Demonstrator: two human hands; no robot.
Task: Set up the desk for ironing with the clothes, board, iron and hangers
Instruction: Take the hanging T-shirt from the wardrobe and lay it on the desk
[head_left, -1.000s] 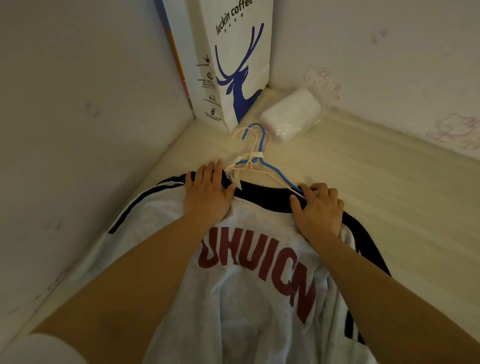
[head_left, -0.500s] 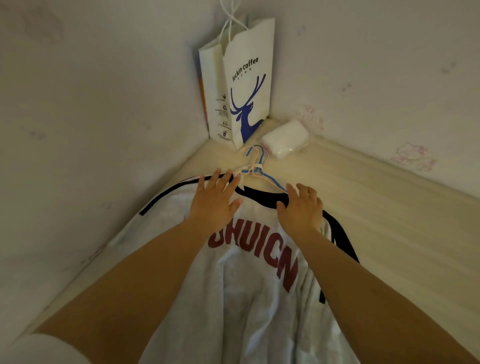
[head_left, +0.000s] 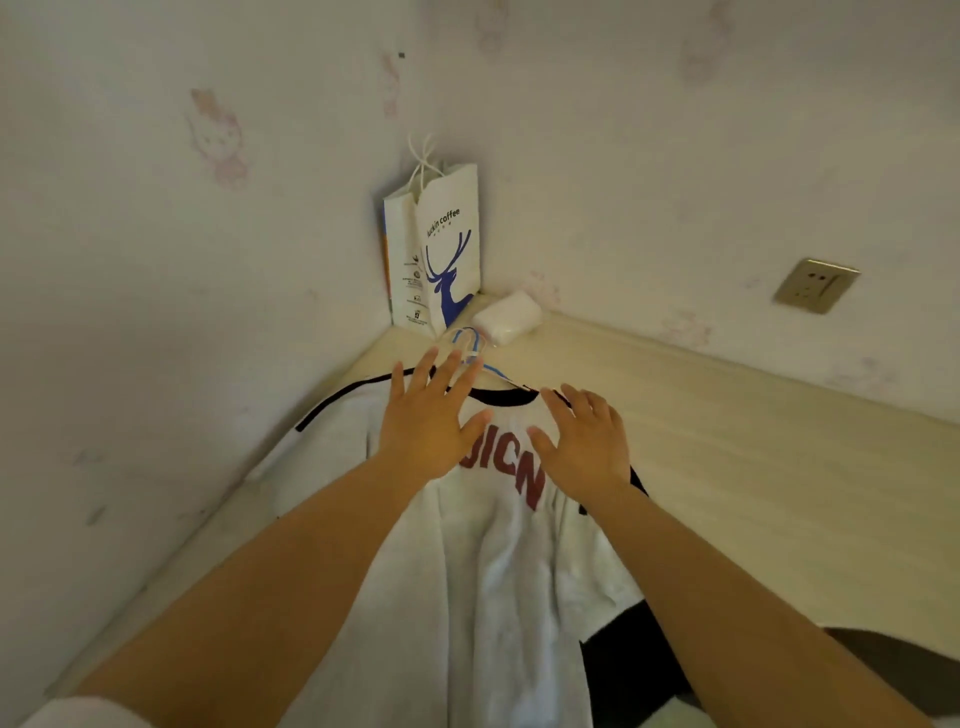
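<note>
We see a white cotton T-shirt with dark red lettering and black trim (head_left: 498, 561) spread flat on the pale wooden desk (head_left: 753, 467). Our left hand (head_left: 428, 423) and right hand (head_left: 587, 441) hover over its collar, fingers spread, gripping nothing. Thin blue and pink wire hangers (head_left: 475, 353) lie just beyond the collar.

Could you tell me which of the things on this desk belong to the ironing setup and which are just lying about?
Part of the job:
- white T-shirt with dark red lettering, spread on the desk
- wire hangers by its collar
- left hand and right hand, both open over the shirt

Just lying about:
- coffee paper bag in the corner
- white packet beside it
- wall socket
</note>
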